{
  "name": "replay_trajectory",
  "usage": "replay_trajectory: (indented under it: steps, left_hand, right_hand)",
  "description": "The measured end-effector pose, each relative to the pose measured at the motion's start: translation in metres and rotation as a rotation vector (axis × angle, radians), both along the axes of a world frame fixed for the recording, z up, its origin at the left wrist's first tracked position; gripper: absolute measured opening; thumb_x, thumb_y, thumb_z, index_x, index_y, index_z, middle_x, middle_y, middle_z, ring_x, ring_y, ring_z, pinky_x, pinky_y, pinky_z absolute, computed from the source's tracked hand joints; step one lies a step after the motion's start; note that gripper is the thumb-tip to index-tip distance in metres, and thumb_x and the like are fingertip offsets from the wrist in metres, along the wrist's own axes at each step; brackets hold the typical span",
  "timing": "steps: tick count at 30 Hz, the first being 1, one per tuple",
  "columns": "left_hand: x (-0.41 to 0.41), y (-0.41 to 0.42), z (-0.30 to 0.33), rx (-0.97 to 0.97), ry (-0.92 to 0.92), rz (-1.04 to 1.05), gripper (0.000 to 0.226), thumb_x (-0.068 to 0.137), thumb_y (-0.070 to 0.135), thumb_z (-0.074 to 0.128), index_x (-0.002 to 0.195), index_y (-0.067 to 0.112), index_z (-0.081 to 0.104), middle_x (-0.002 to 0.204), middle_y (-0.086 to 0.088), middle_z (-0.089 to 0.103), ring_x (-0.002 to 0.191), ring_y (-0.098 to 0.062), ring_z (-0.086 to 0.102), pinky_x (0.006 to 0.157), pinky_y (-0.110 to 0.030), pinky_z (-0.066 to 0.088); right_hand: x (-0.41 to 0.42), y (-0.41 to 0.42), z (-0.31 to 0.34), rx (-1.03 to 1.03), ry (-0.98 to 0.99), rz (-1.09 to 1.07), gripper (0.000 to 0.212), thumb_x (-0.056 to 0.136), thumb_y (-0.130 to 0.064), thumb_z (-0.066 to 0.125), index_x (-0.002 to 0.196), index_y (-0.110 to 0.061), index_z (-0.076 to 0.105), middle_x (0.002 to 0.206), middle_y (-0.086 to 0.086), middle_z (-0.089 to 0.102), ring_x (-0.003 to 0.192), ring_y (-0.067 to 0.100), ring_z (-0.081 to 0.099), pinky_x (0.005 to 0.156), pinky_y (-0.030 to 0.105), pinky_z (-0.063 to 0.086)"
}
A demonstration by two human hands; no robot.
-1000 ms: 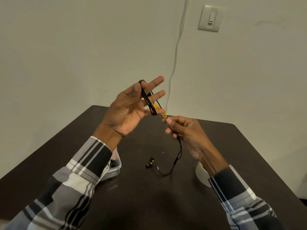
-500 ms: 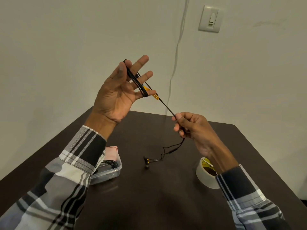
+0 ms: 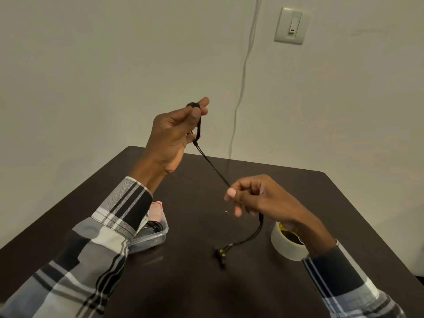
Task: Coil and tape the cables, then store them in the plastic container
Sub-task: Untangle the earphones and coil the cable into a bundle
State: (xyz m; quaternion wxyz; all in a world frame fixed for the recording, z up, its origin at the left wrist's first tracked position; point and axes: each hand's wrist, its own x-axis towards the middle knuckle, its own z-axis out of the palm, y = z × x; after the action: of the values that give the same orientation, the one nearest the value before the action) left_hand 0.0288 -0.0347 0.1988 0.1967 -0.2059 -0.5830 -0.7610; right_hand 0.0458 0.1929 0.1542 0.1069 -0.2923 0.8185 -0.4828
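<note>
While raised above the worktop (image 3: 188, 283), left hand (image 3: 171, 136) gripping black earphone cable (image 3: 212, 165) coiled round its fingers. Right hand (image 3: 259, 198) lower, pinching the taut strand; earbuds (image 3: 220, 254) dangling down to the surface. Plastic container (image 3: 151, 237) under the left sleeve, tape roll (image 3: 288, 246) just beside the right wrist.

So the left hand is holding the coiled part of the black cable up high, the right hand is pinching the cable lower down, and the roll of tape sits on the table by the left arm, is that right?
Not quite. The head view shows the roll of tape on the table by the right arm, not the left. The rest holds: the left hand holds the coiled part of the black cable up high, and the right hand pinches it lower down.
</note>
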Motion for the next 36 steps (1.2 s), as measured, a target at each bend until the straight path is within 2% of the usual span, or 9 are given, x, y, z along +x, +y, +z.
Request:
replay_trajectory:
  steps: [7, 12, 17, 20, 22, 25, 28, 30, 36]
  left_hand:
    - [-0.008, 0.006, -0.015, -0.303, 0.095, 0.046, 0.011, 0.094, 0.010, 0.062, 0.096, 0.011, 0.073, 0.116, 0.002, 0.070, 0.128, -0.007, 0.055, 0.103, -0.021, 0.044]
    - [-0.021, 0.001, -0.026, -0.620, 0.187, 0.148, 0.013, 0.096, 0.015, 0.062, 0.095, 0.018, 0.074, 0.112, 0.003, 0.072, 0.132, -0.002, 0.050, 0.123, -0.032, 0.021]
    - [-0.029, -0.011, -0.043, -0.856, 0.197, 0.173, 0.019, 0.095, 0.016, 0.063, 0.093, 0.003, 0.077, 0.108, -0.010, 0.074, 0.131, 0.005, 0.046, 0.125, -0.031, 0.007]
    - [-0.027, -0.011, -0.050, -0.930, 0.123, 0.071, 0.027, 0.095, 0.024, 0.062, 0.087, 0.001, 0.075, 0.096, -0.001, 0.076, 0.130, 0.006, 0.046, 0.125, -0.036, 0.005]
    - [-0.021, -0.008, -0.052, -0.920, 0.044, -0.036, 0.023, 0.096, 0.021, 0.062, 0.082, 0.007, 0.074, 0.095, 0.009, 0.074, 0.132, 0.003, 0.046, 0.125, -0.039, 0.014]
    - [-0.006, -0.001, -0.053, -0.849, -0.066, -0.188, 0.016, 0.094, 0.015, 0.063, 0.100, 0.009, 0.077, 0.121, 0.000, 0.070, 0.130, 0.004, 0.048, 0.113, -0.029, 0.037]
    - [0.013, 0.006, -0.056, -0.740, -0.159, -0.421, 0.017, 0.093, 0.008, 0.062, 0.105, 0.006, 0.074, 0.127, -0.006, 0.067, 0.128, -0.008, 0.055, 0.101, -0.021, 0.046]
    - [0.025, 0.011, -0.058, -0.674, -0.191, -0.582, 0.019, 0.093, 0.008, 0.059, 0.104, 0.005, 0.073, 0.130, -0.008, 0.065, 0.130, -0.015, 0.055, 0.103, -0.022, 0.044]
    - [0.040, 0.022, -0.066, -0.178, -0.089, -0.926, 0.016, 0.092, 0.025, 0.064, 0.094, 0.015, 0.076, 0.133, -0.018, 0.060, 0.140, -0.038, 0.040, 0.112, -0.067, 0.027]
  right_hand:
    - [0.002, 0.009, 0.011, 0.008, 0.171, -0.180, 0.032, 0.101, -0.035, 0.050, 0.095, -0.015, 0.074, 0.063, 0.008, 0.071, 0.039, 0.005, 0.048, 0.044, 0.017, 0.039]
    - [0.003, 0.019, 0.014, 0.100, 0.173, -0.239, 0.040, 0.098, -0.046, 0.051, 0.084, -0.016, 0.073, 0.058, 0.005, 0.070, 0.042, 0.014, 0.049, 0.045, 0.015, 0.040]
    - [0.005, 0.033, 0.032, 0.017, 0.214, -0.242, 0.026, 0.086, -0.039, 0.068, 0.084, -0.013, 0.074, 0.056, 0.000, 0.067, 0.046, 0.002, 0.051, 0.048, 0.009, 0.039]
    - [0.001, 0.034, 0.039, -0.028, 0.284, -0.258, 0.018, 0.088, -0.032, 0.070, 0.084, -0.015, 0.075, 0.056, 0.000, 0.066, 0.051, 0.005, 0.056, 0.056, 0.014, 0.044]
    - [-0.003, 0.035, 0.043, -0.047, 0.356, -0.271, 0.015, 0.089, -0.031, 0.069, 0.085, -0.019, 0.076, 0.060, 0.002, 0.068, 0.056, 0.017, 0.060, 0.064, 0.027, 0.049]
    - [-0.009, 0.034, 0.047, -0.043, 0.466, -0.289, 0.011, 0.091, -0.029, 0.068, 0.089, -0.022, 0.076, 0.066, -0.002, 0.071, 0.069, 0.026, 0.067, 0.070, 0.040, 0.054]
    - [-0.015, 0.031, 0.049, -0.043, 0.493, -0.250, 0.015, 0.088, -0.032, 0.070, 0.089, -0.019, 0.076, 0.071, -0.005, 0.073, 0.072, 0.022, 0.069, 0.072, 0.037, 0.054]
    - [-0.017, 0.028, 0.048, -0.061, 0.449, -0.200, 0.024, 0.080, -0.037, 0.072, 0.087, -0.014, 0.076, 0.075, -0.002, 0.074, 0.073, 0.016, 0.070, 0.073, 0.028, 0.055]
    - [-0.024, 0.014, 0.029, -0.282, 0.159, -0.104, 0.021, 0.071, -0.022, 0.079, 0.083, -0.006, 0.075, 0.070, -0.002, 0.073, 0.064, 0.005, 0.064, 0.061, 0.015, 0.049]
